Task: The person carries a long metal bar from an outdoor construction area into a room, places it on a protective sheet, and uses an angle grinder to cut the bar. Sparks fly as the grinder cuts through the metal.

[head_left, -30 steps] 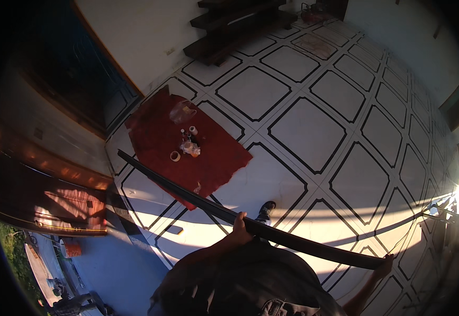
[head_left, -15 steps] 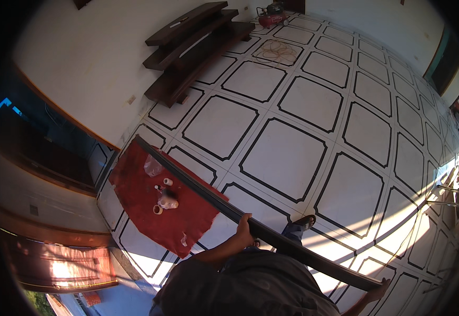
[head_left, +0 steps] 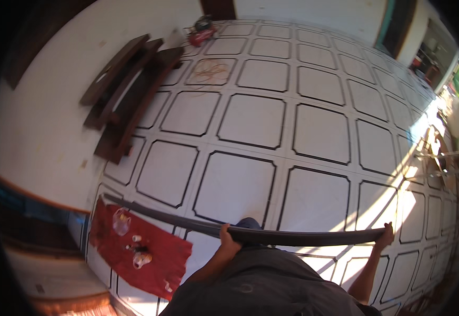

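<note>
I carry a long, dark, narrow plank [head_left: 292,237] level in front of my body. My left hand [head_left: 228,239] grips it near its middle. My right hand [head_left: 385,235] holds its right end. The plank's left end reaches out over a red cloth [head_left: 161,263] on the tiled floor [head_left: 250,121]. On that cloth stand a clear bottle [head_left: 120,221] and a few small containers [head_left: 139,253]. My own foot [head_left: 249,223] shows just behind the plank.
Several dark wooden planks [head_left: 129,89] lean against the white wall at the upper left. A red power tool [head_left: 200,32] and a coil of cord [head_left: 211,68] lie on the floor at the far end. Wooden frames [head_left: 440,158] stand in sunlight at the right.
My view has swung round to the right, so the red cloth slid to the lower left and the leaning planks came nearer. Both hands keep their hold on the plank.
</note>
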Motion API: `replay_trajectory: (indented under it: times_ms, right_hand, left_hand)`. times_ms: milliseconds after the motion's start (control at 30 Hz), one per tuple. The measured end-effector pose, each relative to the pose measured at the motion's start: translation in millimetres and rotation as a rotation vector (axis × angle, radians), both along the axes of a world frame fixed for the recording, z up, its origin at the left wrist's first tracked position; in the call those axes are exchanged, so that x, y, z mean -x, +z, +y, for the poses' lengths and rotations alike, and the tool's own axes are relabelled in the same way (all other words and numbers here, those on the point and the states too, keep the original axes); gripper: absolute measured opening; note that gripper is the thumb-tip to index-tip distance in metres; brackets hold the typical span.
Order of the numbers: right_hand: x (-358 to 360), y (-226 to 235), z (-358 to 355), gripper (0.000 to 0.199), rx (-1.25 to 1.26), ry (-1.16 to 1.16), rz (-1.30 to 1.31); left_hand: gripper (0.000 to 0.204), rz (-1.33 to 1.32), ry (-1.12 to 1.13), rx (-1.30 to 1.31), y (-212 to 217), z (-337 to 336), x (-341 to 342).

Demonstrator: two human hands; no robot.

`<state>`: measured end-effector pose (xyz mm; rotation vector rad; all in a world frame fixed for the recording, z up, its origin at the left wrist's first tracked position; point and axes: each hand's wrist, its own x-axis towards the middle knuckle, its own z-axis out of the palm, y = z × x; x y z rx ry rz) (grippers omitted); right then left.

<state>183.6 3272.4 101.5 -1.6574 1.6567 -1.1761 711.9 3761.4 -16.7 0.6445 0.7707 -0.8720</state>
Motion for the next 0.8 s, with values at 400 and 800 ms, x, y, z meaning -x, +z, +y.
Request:
replay_trajectory:
  times_ms: [400,800]
  right_hand:
    - [-260,101,-198,0.048,0.008,-0.264,-0.077]
    - [-271,16,-292,0.053,-0.218,-0.736,-0.052]
  left_hand:
    - [0.074,0.105,-0.323,-0.117,12,-282,-233]
    - [0.070,-0.167,-0.753,-0.499,56,-609,-343]
